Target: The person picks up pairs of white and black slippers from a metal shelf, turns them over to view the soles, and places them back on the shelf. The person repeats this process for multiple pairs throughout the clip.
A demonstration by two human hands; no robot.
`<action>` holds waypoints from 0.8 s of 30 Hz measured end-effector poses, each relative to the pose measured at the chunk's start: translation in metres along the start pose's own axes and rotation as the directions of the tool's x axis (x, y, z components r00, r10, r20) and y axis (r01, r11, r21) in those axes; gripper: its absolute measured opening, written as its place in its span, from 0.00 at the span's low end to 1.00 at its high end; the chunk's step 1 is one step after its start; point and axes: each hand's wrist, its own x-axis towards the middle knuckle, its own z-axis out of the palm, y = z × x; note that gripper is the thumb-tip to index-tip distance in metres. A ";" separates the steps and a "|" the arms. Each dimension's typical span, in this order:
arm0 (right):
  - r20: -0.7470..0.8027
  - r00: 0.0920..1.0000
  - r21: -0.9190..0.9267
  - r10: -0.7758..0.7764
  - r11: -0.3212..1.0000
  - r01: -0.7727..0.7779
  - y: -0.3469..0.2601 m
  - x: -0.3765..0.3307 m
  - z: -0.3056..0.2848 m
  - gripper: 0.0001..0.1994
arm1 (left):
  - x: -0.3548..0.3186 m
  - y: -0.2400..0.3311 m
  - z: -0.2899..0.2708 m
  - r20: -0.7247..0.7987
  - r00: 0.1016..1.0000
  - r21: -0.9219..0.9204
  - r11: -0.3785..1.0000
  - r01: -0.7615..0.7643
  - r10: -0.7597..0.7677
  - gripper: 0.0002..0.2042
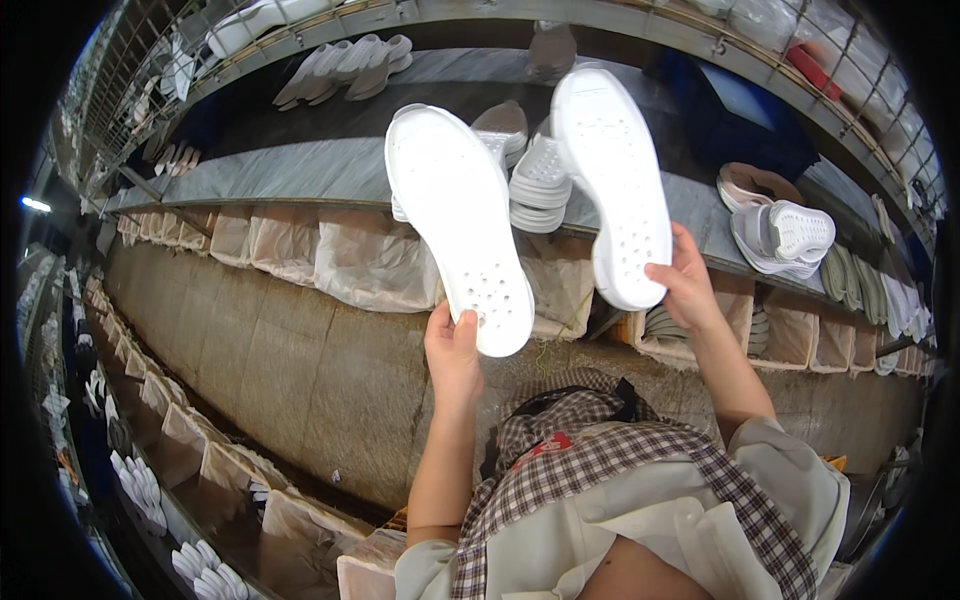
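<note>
In my left hand (455, 345) I grip a white shoe sole (450, 200) by its lower end, thumb on the face near a cluster of small holes. A second white shoe sole (615, 170), with holes along its wider part, is pinched at its lower right edge by my right hand (685, 280). Both soles are raised side by side, tilted, with a gap between them. Partly hidden behind them, a stack of white soles (540, 190) and some grey-brown soles (503, 122) rest on the marble-patterned bench (290, 172).
More soles (345, 65) stand in a row at the back left. White soles (785, 235) and grey-green soles (850, 272) lie at the right, near a blue crate (735, 110). Cloth-lined bins (365, 262) run under the bench. Wire mesh (110, 100) rises behind; more bins (225, 465) line the left.
</note>
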 end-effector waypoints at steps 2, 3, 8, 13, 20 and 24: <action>0.017 1.000 -0.013 -0.003 1.000 0.003 -0.001 -0.007 0.013 0.33 | 0.000 -0.002 0.001 -0.026 0.999 0.018 1.000 0.021 -0.021 0.17; -0.006 1.000 -0.060 -0.002 0.998 0.002 0.000 -0.008 0.017 0.33 | 0.000 -0.003 0.001 -0.007 1.000 0.023 1.000 -0.002 0.002 0.17; 0.047 0.999 -0.066 0.019 0.998 -0.016 0.004 -0.013 0.026 0.31 | -0.002 -0.006 -0.001 0.014 0.999 -0.020 0.999 -0.034 0.034 0.17; 0.050 0.998 -0.094 0.039 0.995 -0.035 0.005 -0.015 0.028 0.32 | -0.003 -0.006 -0.004 0.016 1.000 -0.022 1.000 -0.003 0.004 0.17; 0.031 0.998 -0.097 0.061 0.994 -0.058 0.005 -0.015 0.028 0.32 | -0.003 -0.008 -0.005 0.013 1.000 -0.007 1.000 0.018 -0.018 0.16; 0.033 0.998 -0.107 0.056 0.993 -0.053 0.005 -0.013 0.027 0.32 | -0.004 -0.008 -0.003 -0.012 0.999 0.000 0.999 0.032 -0.032 0.17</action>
